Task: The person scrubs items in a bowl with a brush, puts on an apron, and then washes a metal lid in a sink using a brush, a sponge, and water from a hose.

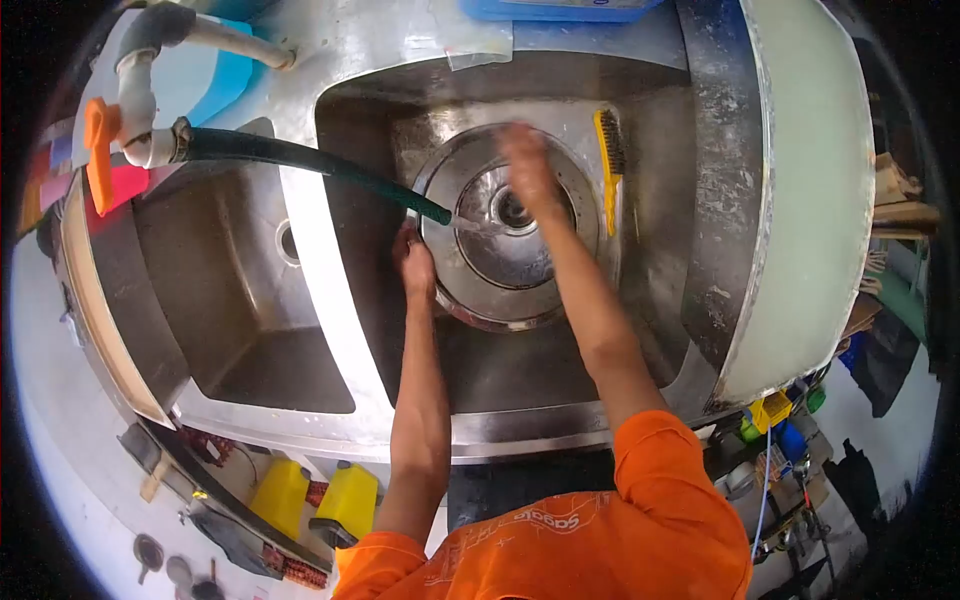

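A large round metal piece (470, 205), with stepped rings and a dark round centre, lies in the right-hand sink basin (560, 375). At its left edge, my left hand (415, 262) is closed on the rim; some of the fingers are hidden. My right hand (527, 168) is over the upper part of the piece, smeared by motion, so I cannot make out its fingers or anything in them. Water runs from the dark green hose (330, 165) onto the metal. Right of the piece lies a yellow-handled brush (608, 170) with dark bristles.
The hose joins a white pipe with an orange valve handle (100, 150) at the upper left. A second basin (215, 280) lies beyond a metal divider (320, 250). A blue container (560, 8) stands at the back, and yellow containers (345, 497) sit below the sink's front edge.
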Tool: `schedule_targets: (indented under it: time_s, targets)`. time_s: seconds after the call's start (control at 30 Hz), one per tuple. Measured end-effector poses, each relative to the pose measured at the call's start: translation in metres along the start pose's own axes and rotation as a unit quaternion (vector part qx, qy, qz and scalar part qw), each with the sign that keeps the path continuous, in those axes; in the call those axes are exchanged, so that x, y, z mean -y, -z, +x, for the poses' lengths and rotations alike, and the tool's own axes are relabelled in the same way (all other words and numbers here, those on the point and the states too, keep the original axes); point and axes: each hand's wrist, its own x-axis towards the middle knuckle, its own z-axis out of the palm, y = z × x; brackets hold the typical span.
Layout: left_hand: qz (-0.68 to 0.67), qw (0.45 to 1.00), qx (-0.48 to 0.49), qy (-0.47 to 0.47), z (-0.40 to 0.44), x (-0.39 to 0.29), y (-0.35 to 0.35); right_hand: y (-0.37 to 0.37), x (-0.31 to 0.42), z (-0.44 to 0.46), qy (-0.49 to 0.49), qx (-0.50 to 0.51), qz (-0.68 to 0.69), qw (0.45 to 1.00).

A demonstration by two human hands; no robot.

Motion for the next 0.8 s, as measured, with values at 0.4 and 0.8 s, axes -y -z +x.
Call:
schedule_targets:
  time_s: [0.4,0.8]
  targets:
    - [0.027,0.999,-0.009,-0.027,-0.002,-0.005,-0.002,0.143,0.03,-0.194,-0.336,0.241,-0.015,0.91]
    - [-0.156,0.975,0.124,0.103,-0.051,0.019,0.0,0.064,0.254,-0.041,-0.176,0.207,0.203,0.941]
